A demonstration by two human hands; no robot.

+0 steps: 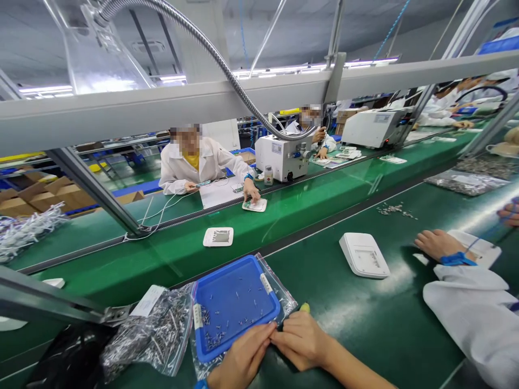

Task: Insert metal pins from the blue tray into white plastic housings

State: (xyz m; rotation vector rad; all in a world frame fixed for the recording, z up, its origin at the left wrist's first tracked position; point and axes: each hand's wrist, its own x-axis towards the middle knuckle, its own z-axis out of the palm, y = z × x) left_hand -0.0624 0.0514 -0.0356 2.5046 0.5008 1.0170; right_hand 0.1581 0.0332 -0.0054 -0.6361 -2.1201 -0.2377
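Fingertips of my left hand (245, 351) and my right hand (302, 337) meet in a pinch at the near right corner of a blue tray (237, 350). Both hands are closed; whatever lies between the fingers is hidden or too small to make out. A yellow-green cover (305, 308) sits on one digit of my right hand. Small metal screw-like pins (214, 337) are scattered in the tray, mostly at its near left. Left of it lies a clear bag (156, 335) full of similar metal pieces. More clear plastic bag shows under the tray.
A white plastic housing (365, 254) stands on the green bench, with loose small parts (395, 210) beyond. At right, a co-worker's hand (440, 246) touches another white housing. A green conveyor (292, 202) carries white covers past a co-worker (194, 159) opposite. A metal beam (162, 111) crosses overhead.
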